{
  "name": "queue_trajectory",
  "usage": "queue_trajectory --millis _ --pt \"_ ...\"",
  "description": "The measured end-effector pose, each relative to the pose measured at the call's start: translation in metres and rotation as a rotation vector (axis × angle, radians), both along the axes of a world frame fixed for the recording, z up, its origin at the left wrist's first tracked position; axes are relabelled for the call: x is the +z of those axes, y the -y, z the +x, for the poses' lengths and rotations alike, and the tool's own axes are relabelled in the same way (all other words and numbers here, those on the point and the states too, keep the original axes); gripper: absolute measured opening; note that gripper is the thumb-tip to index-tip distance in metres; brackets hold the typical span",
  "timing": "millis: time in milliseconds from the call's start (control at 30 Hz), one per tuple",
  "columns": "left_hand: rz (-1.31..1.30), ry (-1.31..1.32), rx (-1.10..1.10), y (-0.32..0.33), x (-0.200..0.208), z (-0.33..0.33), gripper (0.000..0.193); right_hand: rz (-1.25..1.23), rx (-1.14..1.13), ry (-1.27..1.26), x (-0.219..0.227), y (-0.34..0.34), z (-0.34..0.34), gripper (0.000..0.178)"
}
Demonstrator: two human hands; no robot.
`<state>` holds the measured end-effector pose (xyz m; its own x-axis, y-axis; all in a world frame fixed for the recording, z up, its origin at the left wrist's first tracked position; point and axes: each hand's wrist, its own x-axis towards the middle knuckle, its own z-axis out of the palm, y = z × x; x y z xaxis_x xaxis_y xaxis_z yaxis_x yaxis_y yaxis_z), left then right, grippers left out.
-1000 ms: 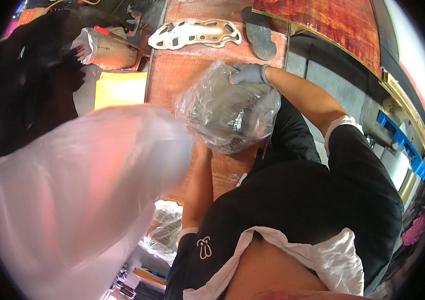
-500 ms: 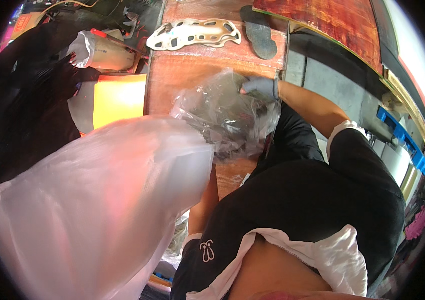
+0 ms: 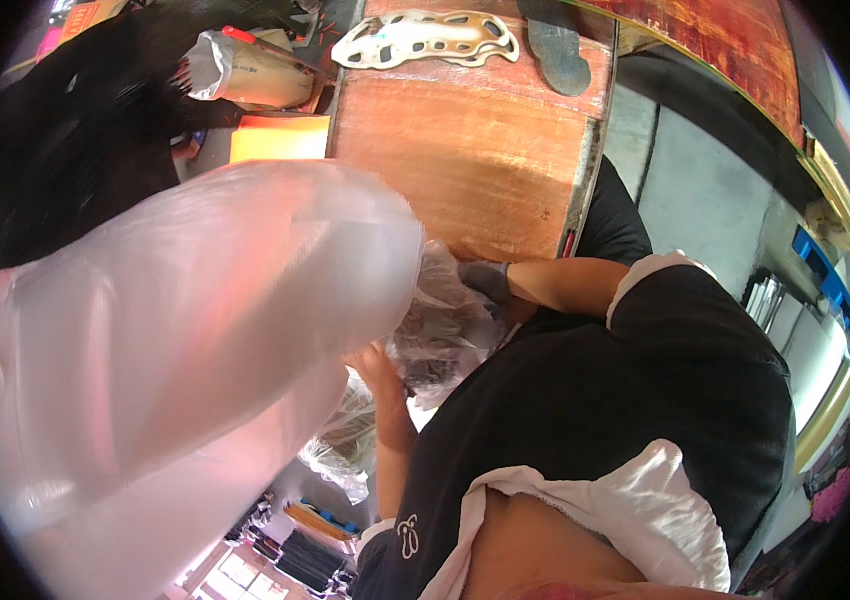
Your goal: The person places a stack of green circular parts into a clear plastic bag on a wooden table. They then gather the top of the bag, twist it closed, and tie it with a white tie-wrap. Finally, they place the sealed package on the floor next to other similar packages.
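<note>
Clear crinkled bag point(image 3: 440, 335) with dark contents sits off the worktop point(image 3: 465, 150), down at the near edge against the person's torso. Right hand point(image 3: 485, 280), grey-gloved, has its grip clenched on the bag's upper side; left hand point(image 3: 377, 368), bare, closes on the lower side from below. Both hold it, bag looks bunched rather than spread

Progress, as a judgement: contents look to be inside already, bag lifted clear of the worktop; mouth not visibly tied or sealed, can't tell from here. Setting it down or closing it appears to be what's left

A large blurred translucent plastic sheet point(image 3: 175, 360) fills the left half, close to the camera, hiding part of the bag. More crumpled clear plastic point(image 3: 340, 450) lies below. On the worktop's far end: a white perforated sole piece point(image 3: 425, 38) and a dark insole point(image 3: 557, 50)

Versus 1.0 s and 0.5 s ago: bag was up on the worktop surface, right arm stretched out over it; now pulled back and down to the body, worktop middle bare
</note>
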<state>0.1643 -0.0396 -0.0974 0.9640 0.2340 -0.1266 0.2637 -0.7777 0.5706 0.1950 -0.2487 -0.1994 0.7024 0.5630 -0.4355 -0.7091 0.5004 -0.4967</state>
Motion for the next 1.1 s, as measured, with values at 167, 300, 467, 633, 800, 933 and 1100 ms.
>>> queue_trajectory --millis 167,300,467,633,800,933,1100 --pt "0.198 0.145 -0.036 0.018 0.002 -0.003 0.043 -0.087 -0.004 0.034 -0.018 0.003 -0.013 0.032" --pt "0.226 0.151 -0.021 0.041 0.017 -0.002 0.043 -0.206 -0.018 0.133 -0.016 0.011 -0.022 0.034" --pt "0.154 0.101 -0.122 0.072 0.04 -0.009 0.044 -0.58 -0.113 0.571 0.003 0.046 -0.014 0.038" --pt "0.243 0.174 -0.279 0.083 0.053 -0.019 0.054 -0.412 -0.011 0.256 0.061 0.066 0.001 0.046" --pt "0.268 0.199 -0.329 0.074 0.043 -0.026 0.067 -0.523 -0.047 0.454 0.104 0.061 -0.009 0.046" --pt "0.234 0.351 -0.287 0.082 0.038 -0.03 0.073 -0.549 0.084 0.505 0.108 0.042 0.024 0.048" --pt "0.34 0.059 -0.173 0.105 0.042 -0.034 0.078 -0.583 -0.412 1.42 0.147 0.025 0.086 0.041"
